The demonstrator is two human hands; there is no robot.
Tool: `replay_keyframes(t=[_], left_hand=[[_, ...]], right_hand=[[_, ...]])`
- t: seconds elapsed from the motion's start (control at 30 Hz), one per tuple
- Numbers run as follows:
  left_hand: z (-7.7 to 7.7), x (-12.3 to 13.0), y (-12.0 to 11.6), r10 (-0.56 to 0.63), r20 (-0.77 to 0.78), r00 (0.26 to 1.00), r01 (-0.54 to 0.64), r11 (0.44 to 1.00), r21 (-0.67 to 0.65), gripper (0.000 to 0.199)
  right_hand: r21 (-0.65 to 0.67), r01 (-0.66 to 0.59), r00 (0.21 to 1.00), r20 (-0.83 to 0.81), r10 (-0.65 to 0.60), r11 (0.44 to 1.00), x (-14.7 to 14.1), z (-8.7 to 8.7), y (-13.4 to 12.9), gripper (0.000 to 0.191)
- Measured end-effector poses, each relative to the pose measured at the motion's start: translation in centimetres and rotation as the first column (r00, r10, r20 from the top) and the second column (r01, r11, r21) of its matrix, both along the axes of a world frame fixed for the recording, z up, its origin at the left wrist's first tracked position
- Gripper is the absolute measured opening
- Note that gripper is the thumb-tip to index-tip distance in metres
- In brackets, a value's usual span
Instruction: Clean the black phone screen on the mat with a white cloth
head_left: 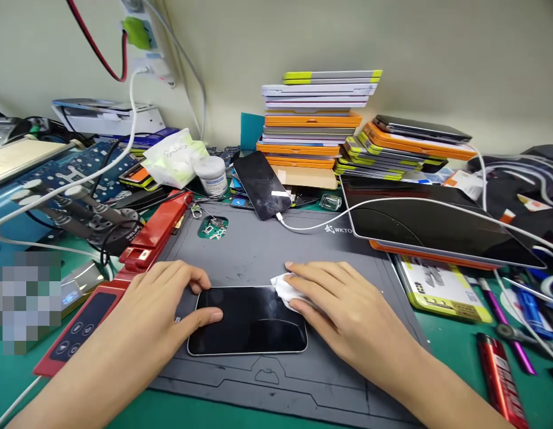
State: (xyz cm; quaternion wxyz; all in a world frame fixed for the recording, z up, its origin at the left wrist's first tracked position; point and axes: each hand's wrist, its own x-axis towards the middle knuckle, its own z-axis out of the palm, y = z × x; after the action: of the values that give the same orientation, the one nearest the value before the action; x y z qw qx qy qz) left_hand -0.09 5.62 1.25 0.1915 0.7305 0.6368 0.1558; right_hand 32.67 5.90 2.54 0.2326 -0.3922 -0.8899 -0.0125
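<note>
Left grip (167, 301) is clasped at one end of a dark-screened smartphone (247, 333), its thumb flat on the glass and its fingers curled at the far-left corner, probably to keep the handset from sliding. Right grip (341, 307) pinches a wad of white tissue (285, 292) over the far-right corner, its fingers fanned out, perhaps so the tissue rather than skin meets the glass. Between the two grips, the smartphone lies screen up on a gray work mat (241, 256), which likely shields it from the green surface (182, 411) underneath.

Just beyond the left grip, a cutout (213, 227) in the mat bears small metal parts, seemingly gathered there against straying. Farther beyond, between the grips, a second phone (261, 187) slants with a white cable (312, 227) at its near end, perhaps for charging. Left of the left grip, a red instrument (84, 328) turns its button panel upward, presumably for easy reach. Beyond and right of the right grip, a large dark-screened tablet (419, 214) rests tilted on an orange case. Farthest beyond, flat cases (307, 131) are stacked high, likely to save room.
</note>
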Motion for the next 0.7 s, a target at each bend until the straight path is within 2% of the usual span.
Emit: replay_keyframes(t=[0.13, 0.3, 0.4, 0.57, 0.7], left_hand=[[1.0, 0.5, 0.5, 0.058, 0.018, 0.998, -0.057, 0.996, -0.064, 0.040], [2.4, 1.4, 0.9, 0.059, -0.009, 0.998, -0.060, 0.991, -0.116, 0.034], [2.7, 1.6, 1.1, 0.060, -0.024, 0.998, -0.062, 0.993, -0.100, 0.029], [3.1, 1.8, 1.3, 0.044, -0.009, 0.999, -0.045, 0.987, -0.155, 0.024], [3.3, 1.7, 1.3, 0.031, 0.004, 1.000, -0.030, 0.991, -0.127, 0.022]], right_hand=[[0.032, -0.013, 1.000, -0.005, 0.013, 0.999, -0.1, -0.2, 0.0, 0.022], [0.073, -0.031, 0.999, -0.035, 0.034, 0.997, 0.1, -0.6, 0.2, 0.022], [0.100, -0.033, 0.999, -0.034, 0.036, 0.994, 0.1, -0.8, 0.3, 0.022], [0.117, -0.042, 0.999, -0.024, 0.045, 0.992, 0.1, -0.9, 0.3, 0.022], [0.105, -0.037, 0.999, -0.022, 0.039, 0.994, 0.1, -0.9, 0.2, 0.022]])
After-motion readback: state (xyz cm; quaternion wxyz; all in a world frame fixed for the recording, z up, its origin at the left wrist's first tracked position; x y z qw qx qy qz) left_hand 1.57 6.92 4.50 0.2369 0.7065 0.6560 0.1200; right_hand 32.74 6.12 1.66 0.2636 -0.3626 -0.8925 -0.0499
